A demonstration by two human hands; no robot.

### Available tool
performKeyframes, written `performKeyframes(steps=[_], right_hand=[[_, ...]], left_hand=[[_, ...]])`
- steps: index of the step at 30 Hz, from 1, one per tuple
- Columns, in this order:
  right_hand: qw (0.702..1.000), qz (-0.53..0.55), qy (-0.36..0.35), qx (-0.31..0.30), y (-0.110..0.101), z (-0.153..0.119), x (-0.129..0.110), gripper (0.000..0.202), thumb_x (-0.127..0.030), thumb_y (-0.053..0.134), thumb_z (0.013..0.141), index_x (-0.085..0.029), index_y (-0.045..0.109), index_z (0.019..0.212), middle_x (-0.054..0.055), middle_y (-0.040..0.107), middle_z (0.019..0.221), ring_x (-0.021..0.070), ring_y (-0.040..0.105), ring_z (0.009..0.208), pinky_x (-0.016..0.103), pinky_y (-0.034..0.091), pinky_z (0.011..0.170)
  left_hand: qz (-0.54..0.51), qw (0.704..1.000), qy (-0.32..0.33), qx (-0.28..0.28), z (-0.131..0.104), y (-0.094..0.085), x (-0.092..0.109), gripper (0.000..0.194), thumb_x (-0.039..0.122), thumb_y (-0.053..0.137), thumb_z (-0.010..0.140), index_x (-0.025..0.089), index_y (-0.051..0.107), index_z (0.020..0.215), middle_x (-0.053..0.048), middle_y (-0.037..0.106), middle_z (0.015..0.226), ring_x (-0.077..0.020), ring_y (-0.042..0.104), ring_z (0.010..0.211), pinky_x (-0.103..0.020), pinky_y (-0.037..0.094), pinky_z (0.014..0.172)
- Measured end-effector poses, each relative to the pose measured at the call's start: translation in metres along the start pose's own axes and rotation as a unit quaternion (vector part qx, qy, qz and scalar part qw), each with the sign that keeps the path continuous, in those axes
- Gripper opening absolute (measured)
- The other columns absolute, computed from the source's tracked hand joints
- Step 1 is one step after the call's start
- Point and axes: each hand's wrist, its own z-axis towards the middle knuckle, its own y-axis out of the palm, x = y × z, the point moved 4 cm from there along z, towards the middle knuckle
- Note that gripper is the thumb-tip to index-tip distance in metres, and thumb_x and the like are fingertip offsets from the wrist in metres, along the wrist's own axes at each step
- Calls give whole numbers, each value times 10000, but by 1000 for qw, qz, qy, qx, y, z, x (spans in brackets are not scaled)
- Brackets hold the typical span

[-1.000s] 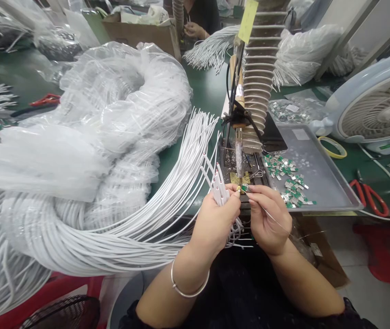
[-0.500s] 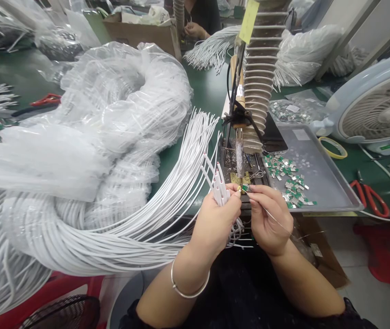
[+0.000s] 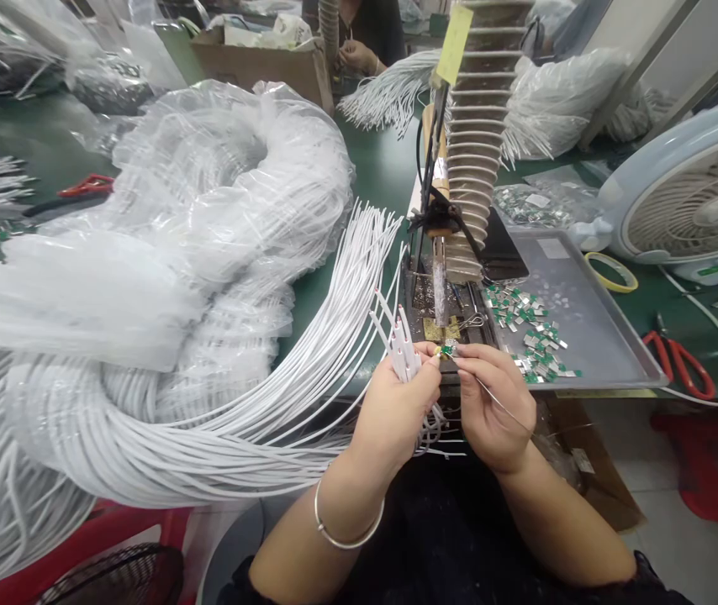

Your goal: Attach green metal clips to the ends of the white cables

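Note:
My left hand (image 3: 400, 403) is closed round several white cables (image 3: 403, 349), whose cut ends stick up past the thumb. Its thumb and forefinger pinch at the edge of a small green circuit board (image 3: 447, 350). My right hand (image 3: 496, 403) is closed on a thin solder wire (image 3: 501, 402) that trails back across the palm, and its fingertips meet the board's other side. Just above the board points the tip of a soldering iron (image 3: 440, 290), fixed upright on a stand. What exactly touches the tip is too small to tell.
A metal tray (image 3: 611, 336) with several green boards (image 3: 539, 336) lies to the right, beside red-handled pliers (image 3: 680, 361) and a fan (image 3: 705, 185). A ribbed hose (image 3: 478, 134) hangs close behind the iron. Bundled white cables (image 3: 208, 445) fill the left. A co-worker's hand (image 3: 359, 55) shows behind.
Both hands have shifted very slightly to the left. The small board between them has turned a little, showing more of its silvery part under the iron tip.

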Motion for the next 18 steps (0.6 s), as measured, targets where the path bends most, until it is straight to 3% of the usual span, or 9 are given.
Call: performKeyframes(steps=[6, 8, 11, 14, 18], right_hand=[[999, 36, 15, -18, -1, -5, 3, 269, -62, 473, 847, -196, 594, 1047, 76, 660, 921, 184, 646, 848, 353, 565, 714], [998, 42, 26, -33, -2, -5, 4, 289, -50, 457, 850, -189, 584, 1069, 71, 648, 905, 173, 639, 822, 336, 555, 701], [998, 18, 38, -51, -2, -6, 5, 265, -53, 485, 842, -187, 582, 1049, 67, 623, 886, 170, 614, 816, 334, 538, 709], [997, 1, 43, -66, -3, -5, 5, 221, -61, 508, 836, -187, 578, 1003, 57, 599, 856, 165, 589, 802, 327, 522, 708], [995, 10, 47, -88, -1, -6, 6, 166, -57, 500, 836, -190, 555, 921, 35, 576, 801, 148, 566, 754, 297, 507, 668]], left_hand=[[14, 1000, -14, -14, -1, -4, -4, 115, 230, 620, 719, 157, 531, 727, 61, 454, 557, -29, 301, 403, -172, 220, 407], [31, 999, -1, -18, -2, -6, -5, 123, 227, 624, 727, 151, 536, 688, 18, 534, 678, -35, 364, 454, -179, 287, 440], [64, 997, 43, -26, -3, -9, -5, 111, 201, 620, 746, 153, 553, 672, -32, 587, 855, -89, 519, 665, -206, 420, 623], [110, 990, 83, -42, -5, -11, -6, 79, 203, 605, 776, 166, 576, 712, -23, 591, 827, -126, 547, 785, -241, 433, 760], [183, 979, 83, -45, -6, -16, -7, 122, 264, 576, 815, 166, 599, 747, 4, 550, 707, -111, 488, 660, -234, 406, 657]])
